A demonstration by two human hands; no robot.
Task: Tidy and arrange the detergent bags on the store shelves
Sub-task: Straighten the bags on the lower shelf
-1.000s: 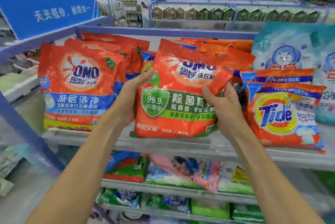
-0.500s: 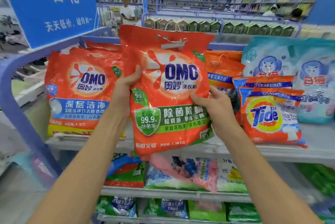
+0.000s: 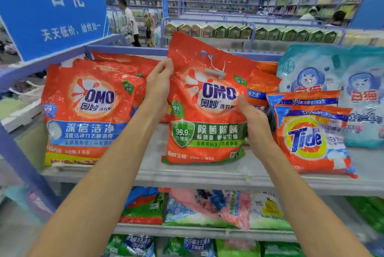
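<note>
A red OMO detergent bag with a green band (image 3: 207, 115) stands upright on the top shelf (image 3: 207, 175), its bottom edge on the shelf board. My left hand (image 3: 159, 86) grips its upper left edge. My right hand (image 3: 254, 117) holds its right edge at mid height. To its left stands a stack of red OMO bags with a blue band (image 3: 87, 111). Orange bags (image 3: 262, 86) lie behind my right hand, partly hidden.
Tide bags (image 3: 311, 134) stand to the right, with pale blue cat-logo bags (image 3: 332, 78) behind them. Lower shelves hold mixed bags (image 3: 207, 209). A blue sign (image 3: 52, 7) hangs at upper left. People stand in far aisles.
The green-band OMO bag was lifted up off the shelf, then set down upright. My left hand slid up to its top left edge.
</note>
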